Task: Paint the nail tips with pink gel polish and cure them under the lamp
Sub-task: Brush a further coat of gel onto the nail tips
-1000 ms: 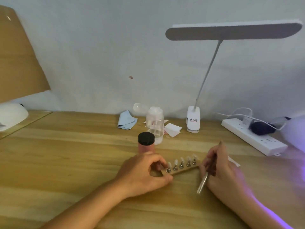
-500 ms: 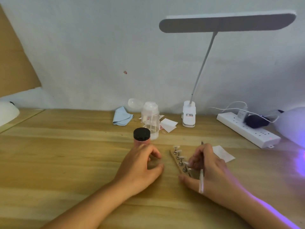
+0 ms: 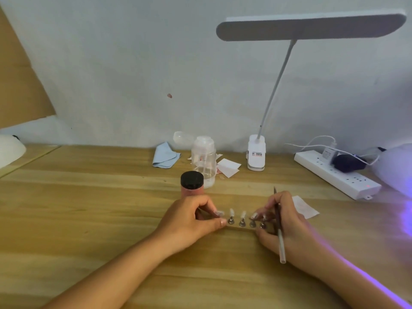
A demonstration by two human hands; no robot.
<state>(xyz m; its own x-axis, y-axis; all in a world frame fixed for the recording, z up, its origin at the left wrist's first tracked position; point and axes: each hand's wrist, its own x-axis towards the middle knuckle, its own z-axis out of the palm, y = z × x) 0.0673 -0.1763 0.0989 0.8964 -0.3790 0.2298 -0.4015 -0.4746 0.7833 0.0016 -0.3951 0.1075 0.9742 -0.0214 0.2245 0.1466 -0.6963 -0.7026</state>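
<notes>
While the holder strip [image 3: 242, 227] is being set straight on the wooden table [image 3: 89, 208], head view: it lies flat btwn both hands, just in front of the pink gel polish jar [image 3: 191, 186], whose black lid is on. Its nail tips [image 3: 231, 212] stand on small metal pegs; whether any are painted cannot be told at this res. The left end is pinched by the left hand [image 3: 189, 221], thumb in front, curled fingers behind. The right end is pinched likewise by the right hand [image 3: 287, 226], w/ the brush [image 3: 279, 230] tucked along its fingers, dark tip pointing away. Neither hand is spread. For the step to go well, the strip should be handled by its ends only, kept level, tips untouched, & the brush tip kept off the table. The curing lamp [image 3: 399, 168], glowing violet, sits well apart at the far right edge.
</notes>
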